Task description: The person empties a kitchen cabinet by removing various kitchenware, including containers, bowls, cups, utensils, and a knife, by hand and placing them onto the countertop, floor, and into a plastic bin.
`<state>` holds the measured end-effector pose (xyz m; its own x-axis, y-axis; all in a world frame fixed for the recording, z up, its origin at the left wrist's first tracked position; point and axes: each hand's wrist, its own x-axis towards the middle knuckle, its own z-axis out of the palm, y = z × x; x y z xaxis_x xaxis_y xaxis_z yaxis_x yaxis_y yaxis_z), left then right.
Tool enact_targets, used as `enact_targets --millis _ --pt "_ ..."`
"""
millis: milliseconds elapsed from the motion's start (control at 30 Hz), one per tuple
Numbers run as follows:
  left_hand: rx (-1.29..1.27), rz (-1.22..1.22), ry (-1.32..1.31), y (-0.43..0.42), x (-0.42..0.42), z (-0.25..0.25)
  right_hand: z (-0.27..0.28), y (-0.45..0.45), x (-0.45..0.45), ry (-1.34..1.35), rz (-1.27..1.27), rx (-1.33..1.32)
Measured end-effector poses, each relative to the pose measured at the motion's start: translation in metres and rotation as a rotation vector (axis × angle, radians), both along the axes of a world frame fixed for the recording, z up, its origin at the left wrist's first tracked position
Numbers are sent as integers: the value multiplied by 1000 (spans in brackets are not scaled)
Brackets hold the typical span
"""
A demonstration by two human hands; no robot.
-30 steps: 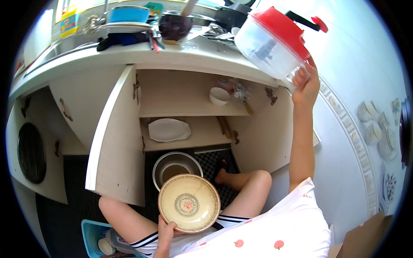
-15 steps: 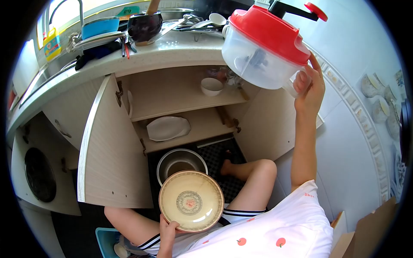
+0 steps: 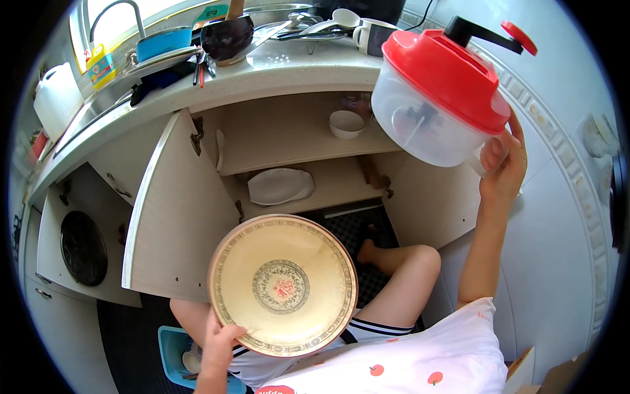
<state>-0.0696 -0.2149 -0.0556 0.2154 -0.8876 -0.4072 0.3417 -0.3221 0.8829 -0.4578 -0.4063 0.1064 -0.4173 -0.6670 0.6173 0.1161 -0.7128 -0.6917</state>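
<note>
My left hand (image 3: 220,341) grips the lower left rim of a cream plate (image 3: 328,282) with a patterned centre, thumb on top, in front of the open cabinet. My right hand (image 3: 502,164) is raised at the right, its fingers wrapped round the clear handle of a food chopper (image 3: 420,125). The chopper has a red lid and a black crank with a red knob, and it tilts above the cabinet's right side. On the upper shelf sits a white bowl (image 3: 346,124); a white dish (image 3: 281,187) lies on the lower shelf.
The open cabinet door (image 3: 184,217) stands at the left. On the counter (image 3: 295,75) are a dark pot (image 3: 226,41), a blue basin (image 3: 164,43), utensils and a mug (image 3: 374,36). A blue bin (image 3: 172,354) is on the floor near my bent legs.
The plate has come up closer to the camera and now covers the metal basin. The chopper is lower and further right in view. The view has shifted, showing the mug.
</note>
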Motion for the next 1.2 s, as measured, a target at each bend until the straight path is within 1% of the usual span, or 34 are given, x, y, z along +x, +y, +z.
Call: enact_targets --millis 67,133,200,400,433,467,533,567,633,667,733,767,833,933,967,1000,1067,1100,1200 --pt "-59 51 -17 1 13 11 -4 2 -7 -15 4 3" --pt "-46 96 -75 -2 13 49 -8 4 -13 -33 8 9" --pt "-92 172 -107 2 22 66 -12 5 -19 -47 14 18" --pt "-204 372 -177 26 54 105 -25 6 -31 -46 9 66" --pt "-275 380 -160 29 59 110 -25 7 -30 -52 7 75" --pt "-321 447 -143 27 47 123 -27 7 -29 -58 11 84" --pt "-281 495 -181 57 91 120 -37 4 -38 -78 38 79" --pt "-317 514 -139 66 98 127 -37 5 -38 -84 38 130" --pt "-292 693 -244 88 110 128 -53 0 -49 -161 82 85" --pt "-296 766 -275 96 115 135 -59 0 -58 -114 85 141" --pt "-256 885 -153 90 98 157 -64 0 -53 -41 48 167" --pt "-256 791 -99 100 109 162 -68 -1 -58 -28 78 188" --pt "-337 824 -97 104 114 168 -74 0 -51 -74 21 233" --pt "-345 847 -236 121 141 167 -74 -2 -35 -155 -60 246" --pt "-367 850 -276 126 151 162 -77 -3 -33 -126 -100 245" --pt "-401 906 -345 133 164 152 -80 -5 -31 -98 -140 246" --pt "-430 942 -432 123 149 153 -84 -7 -26 -54 -201 242" --pt "-420 915 -481 120 142 155 -85 -8 -21 -30 -192 219" --pt "-397 923 -533 129 160 136 -77 -5 -11 32 -146 142"
